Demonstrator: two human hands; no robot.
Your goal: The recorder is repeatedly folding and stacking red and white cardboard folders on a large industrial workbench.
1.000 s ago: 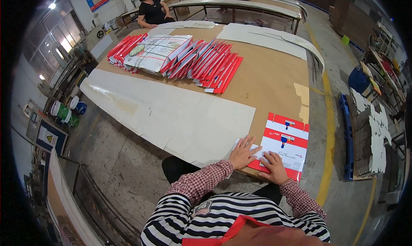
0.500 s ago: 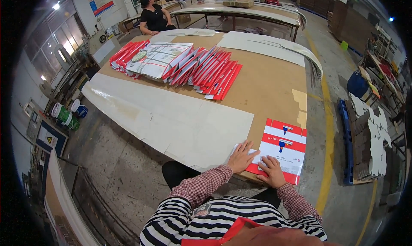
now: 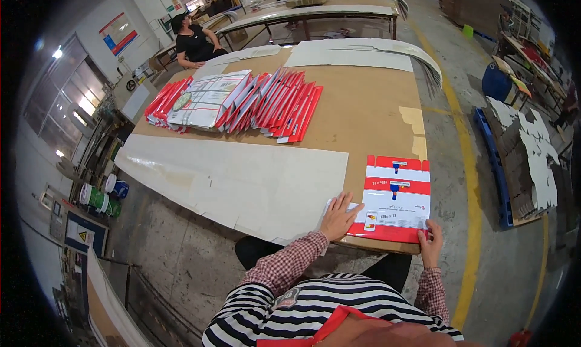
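Observation:
A flat red-and-white printed carton lies at the near right corner of the table, its notched flaps pointing away from me. My left hand rests flat on its left edge, fingers stretched out and holding nothing. At the carton's near right corner, my right hand pinches the edge between thumb and curled fingers. Farther off to the left sits a fanned row of folded red-and-white cartons, with a strapped bundle of white printed cartons among them.
A pale cardboard sheet covers the table's near left side. More pale sheets lie along the far edge of the brown tabletop. Beyond it sits a person in black. Stacked cardboard stands on a blue pallet at right.
My right hand has slid right, from the carton's lower middle to its near right corner. My left hand stays at the left edge. The whole view has shifted slightly.

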